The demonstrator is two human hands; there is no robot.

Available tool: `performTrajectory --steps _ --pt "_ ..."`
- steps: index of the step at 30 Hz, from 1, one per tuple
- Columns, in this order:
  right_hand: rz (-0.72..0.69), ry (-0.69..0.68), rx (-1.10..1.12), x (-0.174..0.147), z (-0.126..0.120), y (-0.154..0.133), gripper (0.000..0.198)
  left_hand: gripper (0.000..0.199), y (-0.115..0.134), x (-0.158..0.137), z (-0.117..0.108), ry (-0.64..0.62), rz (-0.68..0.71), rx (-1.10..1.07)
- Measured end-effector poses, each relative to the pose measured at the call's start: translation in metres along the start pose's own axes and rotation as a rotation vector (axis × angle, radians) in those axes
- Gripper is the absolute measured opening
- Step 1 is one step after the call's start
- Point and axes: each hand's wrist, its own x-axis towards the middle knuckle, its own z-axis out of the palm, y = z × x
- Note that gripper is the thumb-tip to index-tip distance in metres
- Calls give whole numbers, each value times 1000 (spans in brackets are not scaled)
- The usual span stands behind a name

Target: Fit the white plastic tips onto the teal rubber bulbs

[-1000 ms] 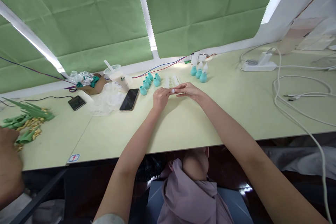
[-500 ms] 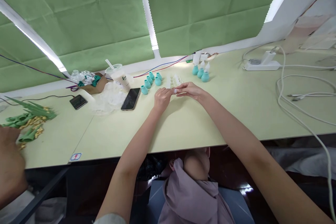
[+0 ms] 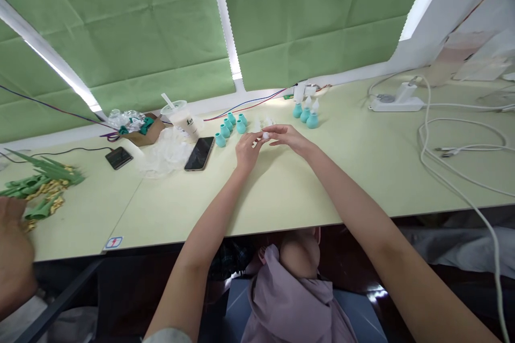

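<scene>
My left hand [image 3: 248, 149] and my right hand [image 3: 287, 138] meet above the table, fingers closed in a pinch. Between their fingertips is a small rounded white piece [image 3: 265, 135], partly covered by the fingers. Just behind the hands lie several small pale white pieces [image 3: 263, 122], half hidden. To the left stands a group of teal bulbs [image 3: 226, 127] with open necks. Three more teal bulbs [image 3: 306, 116] are at the right; white pointed tips [image 3: 315, 104] top at least two of them.
A phone [image 3: 199, 154], crumpled clear plastic [image 3: 164, 155], a drink cup with a straw [image 3: 183, 120] and a cardboard box [image 3: 151, 131] are to the left. Another person's hand [image 3: 15, 246] is near green and yellow craft pieces [image 3: 44, 193]. A power strip [image 3: 396, 104] and white cables [image 3: 458, 190] lie right.
My fingers have shifted slightly around the white piece, and more of it shows between them. The camera view has moved a little. The bulbs stay where they were.
</scene>
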Motion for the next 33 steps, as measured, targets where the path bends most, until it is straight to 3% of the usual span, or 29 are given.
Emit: performTrajectory --steps 4,9,12,15,18,21,23,28,33 --pt "-14 -34 43 1 6 5 45 23 -3 -1 0 46 36 23" --pt "-4 69 117 6 15 8 50 23 -3 3 -4 57 35 117" --pt "0 198 60 11 4 6 48 33 -5 7 -7 10 11 156" --pt "-18 477 -204 14 -21 8 37 42 -12 10 -11 -5 -77 191" --pt "-84 651 -668 11 -50 18 23 51 -25 9 -13 -8 -215 232" --pt "-71 629 -988 6 -69 32 6 53 -38 6 -14 -48 -331 261" --pt "-33 592 -1074 4 -74 39 11 42 -44 4 -13 -91 -354 266" --pt "29 593 -1122 5 -75 42 41 15 -55 1 -9 -158 -357 242" --pt "154 547 -1049 6 -82 39 51 12 -57 4 -9 -173 -358 222"
